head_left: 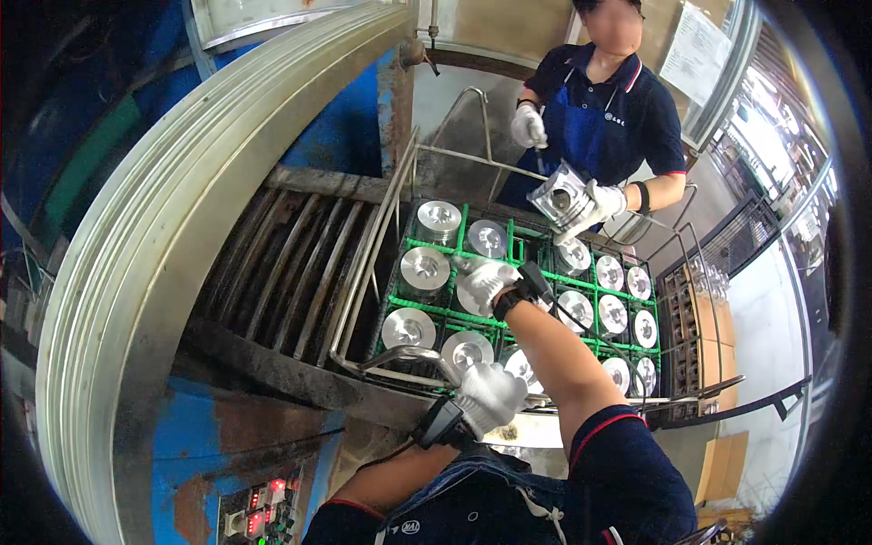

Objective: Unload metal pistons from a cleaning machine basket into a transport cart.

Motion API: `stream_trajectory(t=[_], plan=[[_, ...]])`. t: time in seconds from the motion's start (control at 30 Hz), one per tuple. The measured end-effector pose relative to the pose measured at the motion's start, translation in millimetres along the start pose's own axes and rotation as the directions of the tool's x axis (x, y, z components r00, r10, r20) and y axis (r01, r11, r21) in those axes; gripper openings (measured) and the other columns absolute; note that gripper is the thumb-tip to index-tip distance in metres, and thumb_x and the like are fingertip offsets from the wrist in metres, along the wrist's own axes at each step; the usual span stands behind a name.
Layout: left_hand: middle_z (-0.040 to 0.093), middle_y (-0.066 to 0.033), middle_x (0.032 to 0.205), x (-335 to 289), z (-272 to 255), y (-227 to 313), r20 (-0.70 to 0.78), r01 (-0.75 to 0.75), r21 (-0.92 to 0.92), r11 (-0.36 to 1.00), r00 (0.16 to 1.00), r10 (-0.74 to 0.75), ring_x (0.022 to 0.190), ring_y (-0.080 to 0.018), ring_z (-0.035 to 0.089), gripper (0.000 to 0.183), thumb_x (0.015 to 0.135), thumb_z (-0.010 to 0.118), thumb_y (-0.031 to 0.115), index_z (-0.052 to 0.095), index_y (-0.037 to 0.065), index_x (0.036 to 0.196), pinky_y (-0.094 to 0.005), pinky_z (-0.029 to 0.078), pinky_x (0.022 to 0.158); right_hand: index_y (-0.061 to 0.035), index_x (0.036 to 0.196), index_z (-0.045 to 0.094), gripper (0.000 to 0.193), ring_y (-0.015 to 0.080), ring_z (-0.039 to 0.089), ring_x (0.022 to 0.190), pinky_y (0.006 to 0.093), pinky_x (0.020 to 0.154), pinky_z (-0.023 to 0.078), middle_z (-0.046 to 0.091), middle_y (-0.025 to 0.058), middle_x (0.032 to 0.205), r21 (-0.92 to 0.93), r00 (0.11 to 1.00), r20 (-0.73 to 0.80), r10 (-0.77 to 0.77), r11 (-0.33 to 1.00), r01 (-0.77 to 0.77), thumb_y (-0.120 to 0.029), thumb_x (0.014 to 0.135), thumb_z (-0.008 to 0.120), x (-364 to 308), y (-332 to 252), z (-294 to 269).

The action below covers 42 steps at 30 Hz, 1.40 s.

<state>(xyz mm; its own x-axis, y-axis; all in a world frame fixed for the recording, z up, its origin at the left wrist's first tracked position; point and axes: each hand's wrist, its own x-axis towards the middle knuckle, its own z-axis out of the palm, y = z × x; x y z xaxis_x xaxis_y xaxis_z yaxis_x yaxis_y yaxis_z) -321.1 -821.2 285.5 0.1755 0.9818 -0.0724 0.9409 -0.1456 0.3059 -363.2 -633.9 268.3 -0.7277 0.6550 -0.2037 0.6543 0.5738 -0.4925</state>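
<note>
Several round silver pistons [425,269] stand in a wire basket with green-coated dividers [436,304]. My right hand [490,280], in a white glove with dirty fingertips, reaches over the basket and grips a piston [470,302] by its upper edge; the glove covers part of that piston. At the basket's near side my left hand [490,397], also gloved, is curled at the bent metal rail [413,354], its fingertips hidden underneath. Across from me a co-worker's gloved hand [595,207] holds a piston [560,195] tilted above the basket's far side.
A roller conveyor [286,263] adjoins the basket's left side. A large curved metal band [163,200] arches over the left, above blue machinery. Lit controls [263,513] show at lower left. Brown boxes [704,336] stand at right. A co-worker [604,118] faces me.
</note>
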Motion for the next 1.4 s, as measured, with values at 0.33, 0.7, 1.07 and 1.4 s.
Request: stream_trajectory(t=[0.33,0.7,1.07,1.4], plan=[[0.059,-0.0022,0.063,-4.1,25.3,1.1,-0.405,0.006,0.165,0.986,0.912,0.062,0.062,-0.0211,0.059,0.017,0.073,0.062,0.03,0.064,0.014,0.077,-0.0402,0.046,0.05,-0.022,0.133,0.053,0.054,0.0204,0.064,0.103,0.0304,0.092,0.048,0.064,0.0075,0.119,-0.148,0.999,-0.035,0.033,0.988,-0.038,-0.046,0.084,0.059,-45.5,149.1,-50.9],[0.053,-0.0019,0.059,-2.7,16.5,0.3,-0.44,-0.007,0.191,0.981,0.893,0.092,0.059,-0.0208,0.057,0.012,0.064,0.06,0.024,0.054,0.014,0.06,-0.0374,0.044,0.046,-0.0139,0.112,0.066,0.043,0.0328,0.063,0.102,0.0404,0.092,0.048,0.067,0.0148,0.107,-0.275,0.686,-0.337,0.645,0.629,-0.727,-0.042,0.082,0.054,-87.9,385.4,-151.6],[0.057,-0.0028,0.061,0.6,23.0,-1.4,-0.434,-0.048,0.138,0.989,0.895,0.104,0.059,-0.0213,0.059,0.011,0.066,0.06,0.021,0.056,0.012,0.061,-0.0364,0.046,0.045,-0.0126,0.107,0.068,0.05,0.0289,0.067,0.086,0.038,0.078,0.052,0.07,0.015,0.095,-0.266,0.949,-0.128,0.288,0.912,-0.313,-0.05,0.075,0.064,-50.4,240.9,-95.3],[0.059,-0.0012,0.064,1.0,35.1,-3.6,-0.409,-0.05,0.134,0.99,0.907,0.101,0.062,-0.0194,0.061,0.007,0.07,0.059,0.019,0.059,0.013,0.068,-0.037,0.046,0.05,-0.0238,0.128,0.059,0.046,0.0264,0.065,0.094,0.0328,0.079,0.053,0.065,0.0127,0.108,-0.397,0.988,-0.066,-0.141,0.912,0.104,-0.043,0.086,0.055,-44.8,122.4,-96.2]])
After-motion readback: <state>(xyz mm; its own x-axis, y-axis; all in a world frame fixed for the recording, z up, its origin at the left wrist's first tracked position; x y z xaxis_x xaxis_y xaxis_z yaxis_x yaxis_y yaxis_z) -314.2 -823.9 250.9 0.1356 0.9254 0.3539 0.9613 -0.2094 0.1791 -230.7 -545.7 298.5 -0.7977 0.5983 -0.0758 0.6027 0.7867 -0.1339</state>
